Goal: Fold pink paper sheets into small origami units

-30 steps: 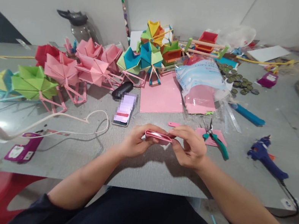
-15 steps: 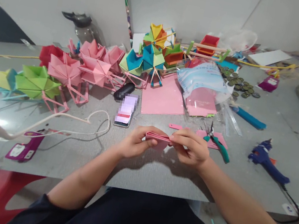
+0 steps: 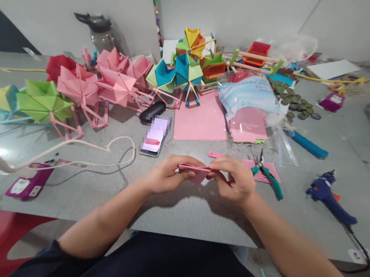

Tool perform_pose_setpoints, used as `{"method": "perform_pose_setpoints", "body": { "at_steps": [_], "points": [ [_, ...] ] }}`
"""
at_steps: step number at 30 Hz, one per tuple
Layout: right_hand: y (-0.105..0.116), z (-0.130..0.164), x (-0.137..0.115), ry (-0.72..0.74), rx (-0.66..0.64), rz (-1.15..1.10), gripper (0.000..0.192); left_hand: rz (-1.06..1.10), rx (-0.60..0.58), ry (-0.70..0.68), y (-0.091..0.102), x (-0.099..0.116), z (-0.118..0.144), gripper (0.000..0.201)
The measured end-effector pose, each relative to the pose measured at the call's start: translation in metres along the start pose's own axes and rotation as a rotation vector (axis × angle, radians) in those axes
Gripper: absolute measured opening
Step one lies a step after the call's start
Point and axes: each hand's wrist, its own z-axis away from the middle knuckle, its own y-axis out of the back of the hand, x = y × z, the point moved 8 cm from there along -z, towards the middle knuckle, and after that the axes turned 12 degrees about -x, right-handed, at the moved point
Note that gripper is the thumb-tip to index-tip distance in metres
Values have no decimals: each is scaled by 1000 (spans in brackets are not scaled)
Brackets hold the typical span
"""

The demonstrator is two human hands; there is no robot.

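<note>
A small folded piece of pink paper (image 3: 199, 176) is held between both hands, above the grey table near its front edge. My left hand (image 3: 172, 174) pinches its left end, thumb on the near face. The right end is between the thumb and fingers of my right hand (image 3: 233, 179). Its layers lie close together along the top edge. Just beyond my right hand lie a pink strip (image 3: 216, 155) and pliers with teal handles (image 3: 273, 183), resting on a pink piece of paper (image 3: 248, 163).
A phone (image 3: 154, 135) and black case (image 3: 153, 112) lie left of the hands. Pink sheets (image 3: 201, 117) and a plastic bag (image 3: 253, 95) are behind them. Folded-paper models (image 3: 115, 85) fill the back left. A blue glue gun (image 3: 332, 198) with cord lies right; a white cable (image 3: 118, 165) loops left.
My right hand has shifted slightly left and its fingers have closed in on the folded paper, whose top layers now look pressed flatter together. The whole view has moved a little.
</note>
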Motion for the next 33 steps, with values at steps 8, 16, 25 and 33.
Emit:
{"method": "perform_pose_setpoints", "body": {
  "at_steps": [8, 16, 25, 33],
  "points": [
    [-2, -4, 2, -67, -34, -75, 27, -29, -13, 27, 1, 3, -3, 27],
    [-1, -3, -5, 3, -7, 63, 31, -1, -16, 28, 1, 0, -3, 24],
    [0, -3, -4, -14, -46, 97, 32, -82, -71, 67, 0, -1, -4, 25],
    [-2, -4, 2, -119, -26, 41, 24, -91, -45, 63, 0, -3, -4, 27]
  ]
}}
